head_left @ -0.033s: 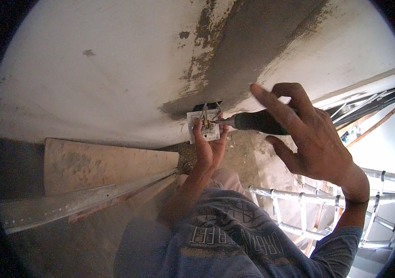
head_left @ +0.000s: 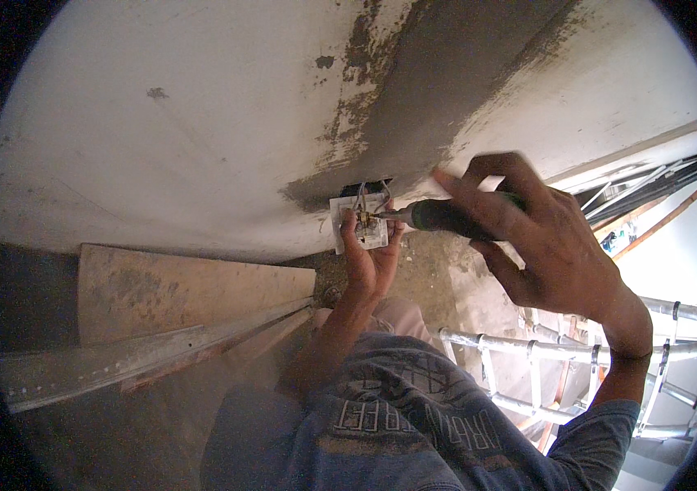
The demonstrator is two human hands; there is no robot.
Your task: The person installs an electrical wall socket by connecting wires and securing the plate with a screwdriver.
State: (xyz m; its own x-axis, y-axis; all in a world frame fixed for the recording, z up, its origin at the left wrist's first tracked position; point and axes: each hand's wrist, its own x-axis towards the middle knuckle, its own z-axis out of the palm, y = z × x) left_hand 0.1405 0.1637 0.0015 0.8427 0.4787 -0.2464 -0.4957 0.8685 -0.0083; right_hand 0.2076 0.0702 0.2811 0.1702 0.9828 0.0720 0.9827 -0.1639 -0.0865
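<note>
My left hand (head_left: pixel 370 268) holds a white electrical wall plate (head_left: pixel 338 214), its back turned up, with the thumb on one side and fingers on the other. Grey wires (head_left: pixel 385 189) run from the plate's brass terminals into a dark box opening (head_left: pixel 352 190) in the wall. The tip of a screwdriver (head_left: pixel 445 217) with a dark green and black handle sits at the terminals. Behind it, my right hand (head_left: pixel 557 245) has the handle's end against the palm, the fingers loosely curled around it. The index finger is blurred by motion.
A grey cement strip (head_left: pixel 447 74) runs up the white wall (head_left: pixel 160 147) from the box. On the left lean a wooden board (head_left: pixel 193 295) and a metal channel (head_left: pixel 119 368). A metal ladder (head_left: pixel 561 352) lies at the right, below dark bars (head_left: pixel 676 176).
My right index finger has dipped slightly toward the handle, and the thumb has come closer to it. The left hand and the plate have stayed put.
</note>
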